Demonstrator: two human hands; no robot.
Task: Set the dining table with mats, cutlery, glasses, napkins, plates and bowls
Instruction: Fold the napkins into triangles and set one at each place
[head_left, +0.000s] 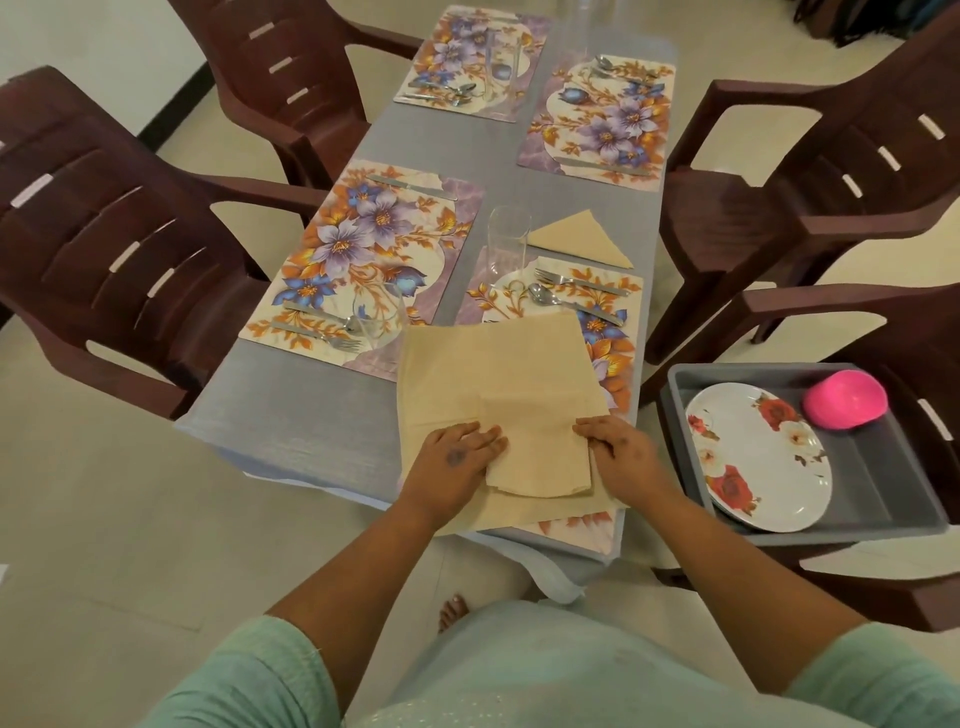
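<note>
Both hands are down on a beige napkin (493, 379) spread at the near end of the surface (311, 415), over the near right mat (613, 353). The left hand (457, 462) lies flat, fingers spread, pressing the cloth; the right hand (618, 452) has its fingers curled at the edge of a folded flap, seemingly pinching it. To fold it well, I'd say keep the left palm pinning the layers while the right draws the flap over, lining up edges before creasing.

1 finished napkin, folded to a triangle (582, 239), already sits beside a glass (508, 239) just beyond. A second glass (376, 317) stands very near the napkin's far left corner and could tip if the cloth is dragged. A fork (576, 280) and spoon (566, 304) lie just past its far edge. On the chair to the right, a grey tray (883, 467) holds a flowered plate (758, 457) and a pink bowl (844, 397), not yet laid.
</note>
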